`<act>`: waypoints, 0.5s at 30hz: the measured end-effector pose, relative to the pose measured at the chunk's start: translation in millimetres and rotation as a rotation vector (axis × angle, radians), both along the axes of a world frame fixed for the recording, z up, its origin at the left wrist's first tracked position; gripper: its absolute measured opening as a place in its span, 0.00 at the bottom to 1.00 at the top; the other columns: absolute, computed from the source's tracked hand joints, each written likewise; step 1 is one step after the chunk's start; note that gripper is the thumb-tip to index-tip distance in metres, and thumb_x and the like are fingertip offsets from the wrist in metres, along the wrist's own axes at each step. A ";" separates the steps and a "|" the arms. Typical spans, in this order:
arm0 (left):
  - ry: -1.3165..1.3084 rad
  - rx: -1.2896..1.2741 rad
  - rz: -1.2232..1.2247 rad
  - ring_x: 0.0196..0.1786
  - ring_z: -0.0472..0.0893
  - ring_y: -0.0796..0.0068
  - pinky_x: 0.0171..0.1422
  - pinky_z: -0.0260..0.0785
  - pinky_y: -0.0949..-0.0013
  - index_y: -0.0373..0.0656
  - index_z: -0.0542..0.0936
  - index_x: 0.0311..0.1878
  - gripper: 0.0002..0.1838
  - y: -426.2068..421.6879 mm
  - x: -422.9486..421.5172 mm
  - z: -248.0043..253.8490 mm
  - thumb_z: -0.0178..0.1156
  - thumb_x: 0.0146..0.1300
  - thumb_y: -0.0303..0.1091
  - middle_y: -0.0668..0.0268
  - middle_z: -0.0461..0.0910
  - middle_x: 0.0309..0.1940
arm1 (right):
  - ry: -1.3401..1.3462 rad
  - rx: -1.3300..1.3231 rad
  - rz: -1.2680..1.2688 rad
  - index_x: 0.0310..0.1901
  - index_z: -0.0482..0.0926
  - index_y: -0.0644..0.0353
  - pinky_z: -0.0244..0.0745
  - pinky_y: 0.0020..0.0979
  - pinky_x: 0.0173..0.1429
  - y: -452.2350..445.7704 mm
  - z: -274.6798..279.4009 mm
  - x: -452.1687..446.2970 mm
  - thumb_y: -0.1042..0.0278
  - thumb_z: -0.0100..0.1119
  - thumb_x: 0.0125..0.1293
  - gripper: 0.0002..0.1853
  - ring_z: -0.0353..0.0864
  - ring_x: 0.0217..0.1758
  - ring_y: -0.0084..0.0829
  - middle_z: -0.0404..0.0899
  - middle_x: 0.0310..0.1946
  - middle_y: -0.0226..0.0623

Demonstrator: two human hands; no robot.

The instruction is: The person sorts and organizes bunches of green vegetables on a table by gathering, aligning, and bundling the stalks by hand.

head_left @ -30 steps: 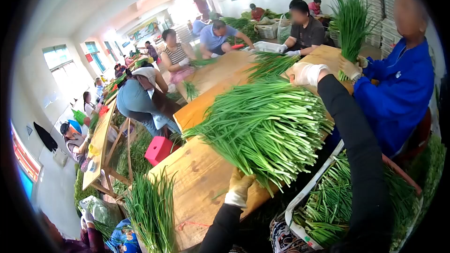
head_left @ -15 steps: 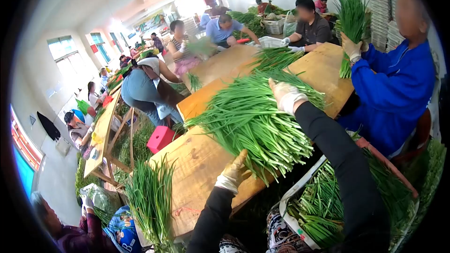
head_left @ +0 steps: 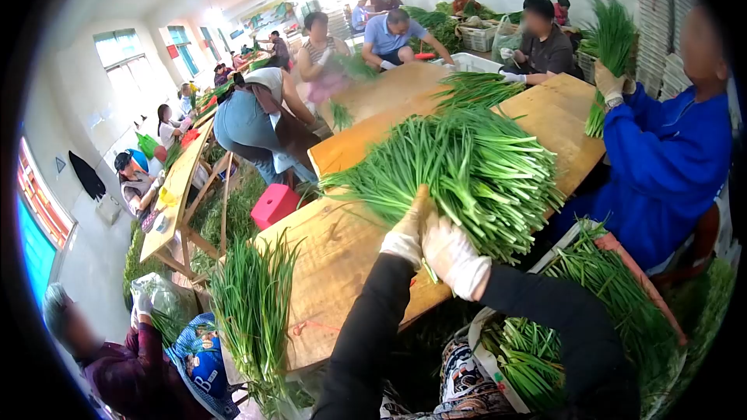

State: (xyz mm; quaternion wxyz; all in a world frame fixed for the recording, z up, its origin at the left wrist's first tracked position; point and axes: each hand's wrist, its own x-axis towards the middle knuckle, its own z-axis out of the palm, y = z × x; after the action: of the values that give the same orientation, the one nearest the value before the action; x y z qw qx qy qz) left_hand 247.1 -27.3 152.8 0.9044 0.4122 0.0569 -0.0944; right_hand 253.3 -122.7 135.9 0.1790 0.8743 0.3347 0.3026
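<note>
A big heap of garlic chives (head_left: 467, 171) lies on the wooden table (head_left: 327, 264), leaves to the left and pale stem ends to the right. At the heap's near edge, my left hand (head_left: 411, 229), in a whitish glove, has its fingers closed on some chives. Right beside it, touching or nearly so, my gloved right hand (head_left: 453, 257) is also closed at the edge of the heap, its fingertips partly hidden. A pale stalk hangs just below the hands.
An upright chive bunch (head_left: 253, 303) stands at the table's left end. By my right arm is a crate (head_left: 498, 373) of chives. A person in blue (head_left: 661, 163) holds a bunch at the right. A pink stool (head_left: 274, 204) sits beyond the table; several other people work around.
My right hand has come off the top of the heap, down and left to my left hand. My left hand has moved up and right. The view has shifted slightly.
</note>
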 end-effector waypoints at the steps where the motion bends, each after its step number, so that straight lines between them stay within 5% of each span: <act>1: 0.221 0.020 0.145 0.57 0.65 0.66 0.61 0.57 0.68 0.45 0.62 0.60 0.38 -4.9 6.0 1.4 0.55 0.51 0.59 0.58 0.67 0.55 | 0.142 -0.048 0.084 0.52 0.63 0.72 0.69 0.25 0.34 -3.3 0.6 -11.4 0.72 0.42 0.56 0.21 0.71 0.39 0.32 0.68 0.48 0.51; 3: 0.285 -0.044 0.007 0.48 0.72 0.67 0.53 0.64 0.63 0.46 0.69 0.52 0.28 16.2 32.4 -51.1 0.56 0.54 0.53 0.61 0.74 0.45 | 0.106 0.026 0.210 0.49 0.66 0.71 0.72 0.28 0.33 -20.4 12.4 -30.5 0.72 0.41 0.57 0.18 0.73 0.40 0.35 0.69 0.46 0.53; 5: 0.429 0.051 0.073 0.39 0.74 0.69 0.44 0.68 0.60 0.46 0.71 0.47 0.19 10.5 19.8 -28.1 0.55 0.57 0.46 0.63 0.76 0.38 | 0.820 0.005 0.222 0.48 0.69 0.67 0.74 0.29 0.33 -38.3 75.4 -37.8 0.66 0.49 0.57 0.18 0.76 0.38 0.35 0.72 0.43 0.51; 7: 0.052 -0.084 0.026 0.38 0.77 0.69 0.46 0.69 0.64 0.44 0.73 0.42 0.17 15.8 23.6 -52.4 0.60 0.53 0.44 0.63 0.78 0.33 | 0.691 0.310 0.367 0.49 0.69 0.64 0.73 0.28 0.39 -57.6 110.4 -23.1 0.61 0.52 0.56 0.21 0.76 0.42 0.35 0.74 0.42 0.48; 9: 0.154 -0.030 0.026 0.41 0.77 0.70 0.51 0.67 0.62 0.44 0.74 0.42 0.14 15.8 21.8 -46.1 0.59 0.54 0.38 0.66 0.78 0.37 | 0.426 0.528 0.330 0.55 0.65 0.56 0.69 0.35 0.49 -51.3 96.5 20.3 0.57 0.53 0.56 0.25 0.71 0.50 0.39 0.70 0.50 0.44; 13: 0.089 0.048 -0.110 0.36 0.79 0.71 0.45 0.71 0.65 0.42 0.74 0.42 0.13 42.7 16.5 -46.6 0.60 0.54 0.35 0.65 0.79 0.35 | 0.684 0.002 0.018 0.63 0.52 0.36 0.46 0.48 0.65 -50.4 70.0 81.7 0.44 0.53 0.51 0.36 0.48 0.66 0.44 0.47 0.65 0.35; 15: 0.144 0.187 -0.030 0.34 0.79 0.72 0.42 0.73 0.67 0.40 0.74 0.42 0.14 55.1 2.8 -47.8 0.60 0.53 0.34 0.65 0.79 0.35 | 0.880 0.085 0.105 0.63 0.49 0.29 0.44 0.41 0.67 -77.1 52.8 114.7 0.42 0.53 0.49 0.38 0.45 0.67 0.45 0.43 0.66 0.32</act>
State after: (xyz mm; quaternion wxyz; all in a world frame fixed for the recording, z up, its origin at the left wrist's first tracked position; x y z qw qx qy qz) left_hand 249.8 27.7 105.0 0.8542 0.4876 0.1243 -0.1314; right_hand 368.0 -199.8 188.8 -0.0323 0.9082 0.4104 -0.0761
